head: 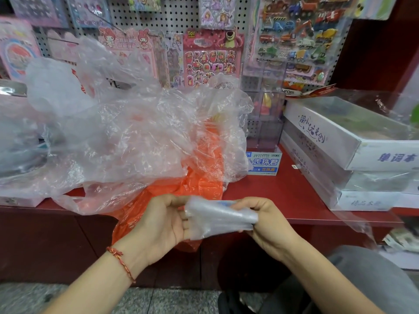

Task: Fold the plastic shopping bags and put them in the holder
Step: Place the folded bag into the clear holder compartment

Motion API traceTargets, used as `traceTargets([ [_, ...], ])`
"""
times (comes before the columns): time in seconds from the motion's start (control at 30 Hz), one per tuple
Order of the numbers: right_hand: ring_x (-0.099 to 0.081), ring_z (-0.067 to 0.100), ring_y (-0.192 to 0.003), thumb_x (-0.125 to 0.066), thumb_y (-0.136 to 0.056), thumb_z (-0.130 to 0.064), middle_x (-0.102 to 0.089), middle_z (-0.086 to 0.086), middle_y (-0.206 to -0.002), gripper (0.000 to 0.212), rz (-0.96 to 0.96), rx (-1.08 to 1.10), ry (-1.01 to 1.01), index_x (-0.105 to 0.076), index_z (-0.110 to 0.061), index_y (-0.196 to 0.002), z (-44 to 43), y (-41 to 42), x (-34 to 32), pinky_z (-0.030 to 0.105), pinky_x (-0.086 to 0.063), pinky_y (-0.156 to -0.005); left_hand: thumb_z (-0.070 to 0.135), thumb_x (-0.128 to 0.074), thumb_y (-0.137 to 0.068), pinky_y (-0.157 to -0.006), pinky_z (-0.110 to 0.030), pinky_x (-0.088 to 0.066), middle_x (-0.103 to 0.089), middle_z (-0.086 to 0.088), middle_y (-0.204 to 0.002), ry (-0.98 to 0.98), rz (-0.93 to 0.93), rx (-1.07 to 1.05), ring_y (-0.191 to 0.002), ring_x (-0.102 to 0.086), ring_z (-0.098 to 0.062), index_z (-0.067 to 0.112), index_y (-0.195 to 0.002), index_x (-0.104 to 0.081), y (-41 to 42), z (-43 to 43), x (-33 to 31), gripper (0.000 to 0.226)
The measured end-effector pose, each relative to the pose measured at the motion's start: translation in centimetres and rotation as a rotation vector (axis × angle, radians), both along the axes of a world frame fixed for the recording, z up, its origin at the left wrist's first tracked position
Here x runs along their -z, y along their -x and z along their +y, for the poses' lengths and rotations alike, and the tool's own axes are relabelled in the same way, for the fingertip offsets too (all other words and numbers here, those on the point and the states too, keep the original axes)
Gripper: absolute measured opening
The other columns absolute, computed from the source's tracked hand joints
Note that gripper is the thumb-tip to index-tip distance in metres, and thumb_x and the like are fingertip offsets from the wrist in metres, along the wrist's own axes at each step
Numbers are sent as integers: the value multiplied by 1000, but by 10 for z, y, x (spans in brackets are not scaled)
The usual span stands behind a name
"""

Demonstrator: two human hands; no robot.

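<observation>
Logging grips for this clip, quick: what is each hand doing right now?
Left hand: grips one end of the folded bag.
Right hand: pinches the other end of the same bag.

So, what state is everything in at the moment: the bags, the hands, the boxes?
Small clear bag: folded compact, held between both hands.
Left hand: grips the bag's left end.
Right hand: pinches its right end.
Clear bag pile: loose, crumpled, unfolded on the counter.
Orange bag: crumpled, hanging over the counter edge.
White boxes: stacked.
</observation>
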State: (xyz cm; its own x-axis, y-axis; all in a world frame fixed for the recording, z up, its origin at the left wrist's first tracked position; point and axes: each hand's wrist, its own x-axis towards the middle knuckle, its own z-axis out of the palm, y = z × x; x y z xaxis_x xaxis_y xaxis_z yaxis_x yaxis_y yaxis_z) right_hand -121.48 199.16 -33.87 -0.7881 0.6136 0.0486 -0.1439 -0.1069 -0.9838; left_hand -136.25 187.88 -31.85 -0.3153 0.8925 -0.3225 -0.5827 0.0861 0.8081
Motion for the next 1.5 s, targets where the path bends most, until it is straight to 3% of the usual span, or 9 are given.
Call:
traceTargets([
  [0.1, -64, 31, -76, -42, -67, 30, -68, 22, -80, 55, -4, 64, -218, -71, -14, -50, 0, 1, 4, 35, -52, -71, 54, -44, -91, -73, -41, -56, -67, -23, -108, 99, -2, 177, -94, -66, -33, -5, -112, -58, -1, -4, 2, 65],
  [0.33, -63, 9, -79, -43, -67, 15, -71, -1, -81, 47, -169, -48, -382, -72, -20, -56, 12, -6, 3, 16, -45, -75, 6, -79, -56, -68, -36, -52, -69, -6, -80, 167, 662, 104, -72, -63, -18, 8, -91, -65, 4, -2, 13, 38],
  [0.53, -58, 1, -83, -70, -83, -19, -65, -8, -96, 35, -461, -389, -612, -51, -26, -112, 8, 0, -12, 17, -45, -76, 5, -77, -71, -59, -17, -45, -64, 1, -80, 97, 1053, 162, -64, -57, -2, 18, -92, -60, 4, 2, 16, 30],
  [0.7, -46, 7, -62, -70, -82, -22, -54, 0, -69, 16, -513, -221, -873, -61, -9, -79, 3, 14, -3, 29, -41, -63, 67, -64, -57, -68, -21, -44, -65, -10, -83, 16, 1093, -37, -72, -59, -8, 13, -89, -61, -3, 12, 18, 63],
  [0.83, -54, 8, -73, -60, -90, -21, -61, 1, -82, 15, -371, -171, -724, -59, -6, -94, -2, 18, 0, 30, -46, -72, 48, -60, -83, -54, -14, -37, -47, 2, -58, -102, 1270, -278, -53, -44, -3, 9, -68, -52, -18, 20, 14, 42],
  [1.0, -37, -2, -51, -64, -88, -19, -45, -12, -56, 27, -373, -193, -627, -56, -7, -66, 2, 3, -14, 16, -30, -51, 51, -52, -79, -47, -16, -30, -37, 1, -53, -179, 1344, -251, -49, -33, -6, 3, -61, -44, -10, 26, 10, 52],
  [1.1, -43, -3, -53, -70, -83, -22, -50, -15, -54, 34, -317, -150, -621, -54, -23, -53, -3, -5, -16, 15, -34, -56, 48, -55, -73, -46, -16, -27, -38, 4, -50, -167, 1222, -178, -46, -33, -4, 5, -57, -45, -13, 31, -2, 47],
  [1.37, -30, 0, -131, -63, -79, -36, -31, -21, -141, 19, -15, 71, -842, -72, -19, -76, -22, -12, -1, 14, -23, -105, 7, -66, -78, -42, -19, -46, -55, -10, -53, 221, 46, 407, -43, -56, -15, 0, -59, -65, -24, 34, -9, 20],
  [1.5, -61, 0, -101, -64, -78, -22, -68, -8, -107, 21, -35, -2, -651, -74, -6, -88, -12, -20, -6, 15, -45, -87, 11, -64, -77, -53, -23, -43, -61, -7, -64, 307, 492, 213, -57, -57, -18, 9, -79, -69, -23, 43, 10, 6],
])
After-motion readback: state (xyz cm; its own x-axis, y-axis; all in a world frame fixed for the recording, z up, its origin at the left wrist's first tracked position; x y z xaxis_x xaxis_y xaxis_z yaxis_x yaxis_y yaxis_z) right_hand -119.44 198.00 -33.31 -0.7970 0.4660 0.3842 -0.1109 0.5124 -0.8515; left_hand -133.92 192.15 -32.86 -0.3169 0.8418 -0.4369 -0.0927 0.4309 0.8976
